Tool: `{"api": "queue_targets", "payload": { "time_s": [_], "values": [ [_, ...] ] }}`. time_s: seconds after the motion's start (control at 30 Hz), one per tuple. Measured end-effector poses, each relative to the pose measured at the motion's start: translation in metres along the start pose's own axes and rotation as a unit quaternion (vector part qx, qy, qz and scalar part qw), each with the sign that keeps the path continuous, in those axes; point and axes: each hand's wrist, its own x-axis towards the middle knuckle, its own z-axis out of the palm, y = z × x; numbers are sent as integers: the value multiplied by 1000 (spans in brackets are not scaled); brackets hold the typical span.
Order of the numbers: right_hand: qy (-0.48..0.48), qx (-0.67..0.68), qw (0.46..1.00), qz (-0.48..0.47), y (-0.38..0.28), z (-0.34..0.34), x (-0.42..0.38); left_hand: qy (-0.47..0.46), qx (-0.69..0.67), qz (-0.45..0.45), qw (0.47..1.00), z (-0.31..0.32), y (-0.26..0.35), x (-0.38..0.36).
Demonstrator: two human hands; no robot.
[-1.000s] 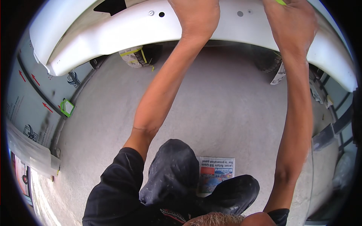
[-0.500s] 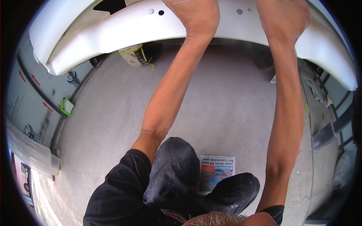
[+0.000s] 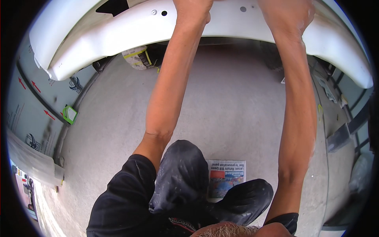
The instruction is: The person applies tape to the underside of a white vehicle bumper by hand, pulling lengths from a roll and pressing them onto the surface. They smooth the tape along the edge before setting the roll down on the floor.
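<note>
A white curved panel (image 3: pixel 118 39), which looks like a vehicle body part, spans the top of the head view. My left hand (image 3: pixel 194 11) is over its middle, with the fingers cut off by the top edge. Further right, my right hand (image 3: pixel 290 17) is also over the panel, its fingers beyond the frame too. What either hand holds, if anything, is out of sight. Between the hands a grey round spot shows on the panel, and a black hole lies left of my left hand.
On the concrete floor (image 3: pixel 233 114), a newspaper (image 3: pixel 227 179) lies between my knees. A green container (image 3: pixel 70 114) stands by the left wall covering. Under the panel is a wheel wrapped in paper and yellow tape (image 3: pixel 137 58). Grey beams (image 3: pixel 339 138) are at right.
My left hand has moved left along the panel, and my right hand has shifted slightly left and up. The view has shifted a little.
</note>
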Motion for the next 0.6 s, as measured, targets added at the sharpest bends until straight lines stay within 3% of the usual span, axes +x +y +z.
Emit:
{"api": "queue_targets", "payload": {
  "time_s": [0.07,0.17,0.23,0.27,0.33,0.43,0.5,0.53,0.6],
  "values": [
    [-36,-8,998,41,-11,-9,5,-9,12,-24,1000,-4,3,7],
    [6,-33,999,-17,-2,-2,-2,-11,-2,-10,1000,-2,5,7],
    [5,-16,999,29,13,10,10,-14,-10,-7,1000,-2,4,7],
    [-31,13,992,122,19,14,30,-16,-14,-6,1000,0,4,7],
    [-39,8,990,133,15,15,30,-13,7,1,1000,2,4,6],
    [25,-49,998,-37,6,9,-1,-10,39,27,999,4,4,3],
    [36,-24,998,-49,10,12,3,5,104,33,994,8,16,-6],
    [7,-3,1000,-11,6,10,2,-3,161,59,985,8,21,-12],
    [9,4,1000,-27,7,13,1,18,154,88,984,6,8,-11]
  ]
}}
